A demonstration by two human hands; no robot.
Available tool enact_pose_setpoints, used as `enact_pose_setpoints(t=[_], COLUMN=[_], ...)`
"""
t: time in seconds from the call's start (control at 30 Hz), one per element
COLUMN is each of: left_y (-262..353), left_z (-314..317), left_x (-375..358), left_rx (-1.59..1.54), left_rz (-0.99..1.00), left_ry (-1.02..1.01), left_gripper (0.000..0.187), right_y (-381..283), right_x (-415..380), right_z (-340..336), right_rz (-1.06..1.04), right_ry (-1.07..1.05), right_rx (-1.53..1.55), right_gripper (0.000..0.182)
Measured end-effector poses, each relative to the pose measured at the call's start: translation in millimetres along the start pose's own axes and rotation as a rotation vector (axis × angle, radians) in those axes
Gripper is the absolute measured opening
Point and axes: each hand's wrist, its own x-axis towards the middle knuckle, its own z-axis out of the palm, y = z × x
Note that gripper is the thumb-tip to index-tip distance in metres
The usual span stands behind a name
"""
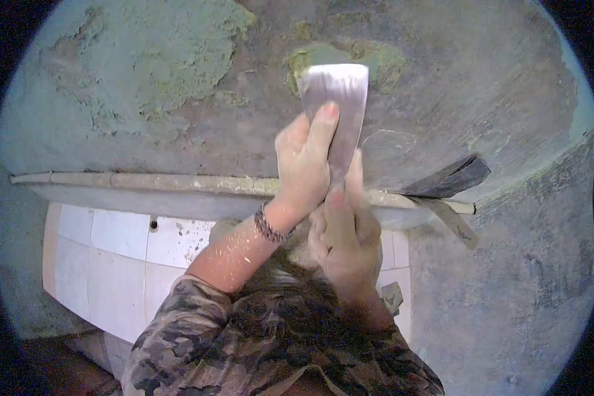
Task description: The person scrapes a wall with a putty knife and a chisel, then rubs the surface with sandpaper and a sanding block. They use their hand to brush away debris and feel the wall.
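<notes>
A metal putty knife (340, 99) is raised in front of the wall, its wide blade end up against a patch of greenish flaking paint (383, 59). My left hand (307, 155) grips the blade, with the thumb lying flat along its face. Lower down, my right hand (346, 231) is closed around the handle end, which its fingers mostly hide. Pale flecks cover my left forearm, and a braided bracelet (270, 224) circles the wrist.
Peeling paint (158, 59) spreads over the wall at upper left. A pipe (198, 182) runs along the wall, with a dark folded strip (452, 177) resting on its right end. Debris lies on the white tiled floor (119, 264), and another wall (508, 290) stands at right.
</notes>
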Motion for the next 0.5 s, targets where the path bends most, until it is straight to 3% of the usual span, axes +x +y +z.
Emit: enact_pose_setpoints(t=[0.17, 0.23, 0.3, 0.37, 0.43, 0.47, 0.5], left_y=[-2.2, -6.3, 10.4, 2.0, -14.0, -14.5, -14.3], left_z=[-0.3, 2.7, 4.9, 4.0, -0.8, 6.1, 3.9], left_x=[-12.0, -4.1, 4.8, 3.6, -9.0, -7.6, -4.0], left_rx=[0.119, 0.03, 0.047, -0.023, 0.188, -0.085, -0.089], left_rz=[-0.022, -0.075, 0.066, 0.012, 0.075, -0.104, -0.104], left_ry=[0.038, 0.069, 0.007, 0.011, 0.004, 0.039, 0.037], left_gripper=[0.031, 0.033, 0.032, 0.032, 0.034, 0.034, 0.034], right_y=[-10.3, -9.7, -7.0, -7.8, -4.0, -0.3, 4.4], right_x=[6.0, 7.8, 2.6, 2.4, 1.6, 2.0, 0.2], right_z=[12.0, 11.4, 7.7, 11.4, 15.9, 16.2, 14.9], right_rz=[-0.001, 0.005, 0.044, 0.046, -0.037, -0.078, -0.108], right_ry=[-0.028, -0.024, -0.006, -0.009, -0.003, -0.001, 0.011], right_rx=[-0.011, -0.023, -0.046, -0.047, -0.081, -0.101, -0.119], right_gripper=[0.033, 0.032, 0.03, 0.03, 0.023, 0.021, 0.021])
